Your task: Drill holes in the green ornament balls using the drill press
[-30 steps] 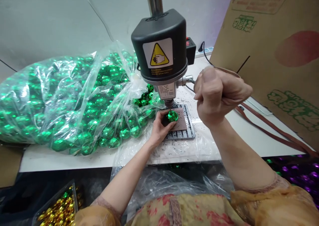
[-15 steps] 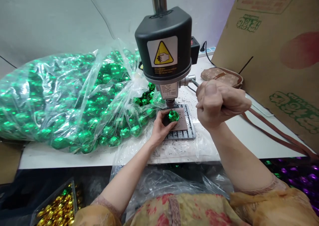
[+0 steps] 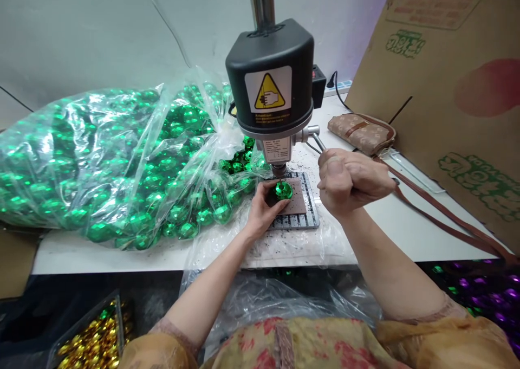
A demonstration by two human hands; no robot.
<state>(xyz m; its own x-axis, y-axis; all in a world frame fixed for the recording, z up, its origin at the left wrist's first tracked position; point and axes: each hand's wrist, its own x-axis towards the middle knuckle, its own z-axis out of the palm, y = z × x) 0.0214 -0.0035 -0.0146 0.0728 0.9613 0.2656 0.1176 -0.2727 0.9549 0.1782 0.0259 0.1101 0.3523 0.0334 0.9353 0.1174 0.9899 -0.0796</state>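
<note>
Between the thumb and fingers of my left hand (image 3: pixel 263 206) is a shiny green faceted bead (image 3: pixel 284 191). It rests on a flat pad (image 3: pixel 299 200) over the slotted metal base (image 3: pixel 312 215) of a small drill press (image 3: pixel 271 76). The press's chuck (image 3: pixel 279 170) sits right above the bead; whether the bit is inside the bead I cannot tell. My right hand (image 3: pixel 351 180) is closed around the end of the press's feed lever (image 3: pixel 319 141), to the right of the machine. Dark shavings lie scattered around the base.
A large clear bag of green beads (image 3: pixel 114 163) lies left of the press. At right are a brown patterned purse (image 3: pixel 361 133) with a strap and a big cardboard box (image 3: pixel 450 109). Below the table edge are gold beads (image 3: pixel 91 339) in a container and purple beads (image 3: pixel 483 290).
My right hand has moved slightly down and left with the feed lever. My left hand and the green bead stay in place under the chuck. The view has shifted a little.
</note>
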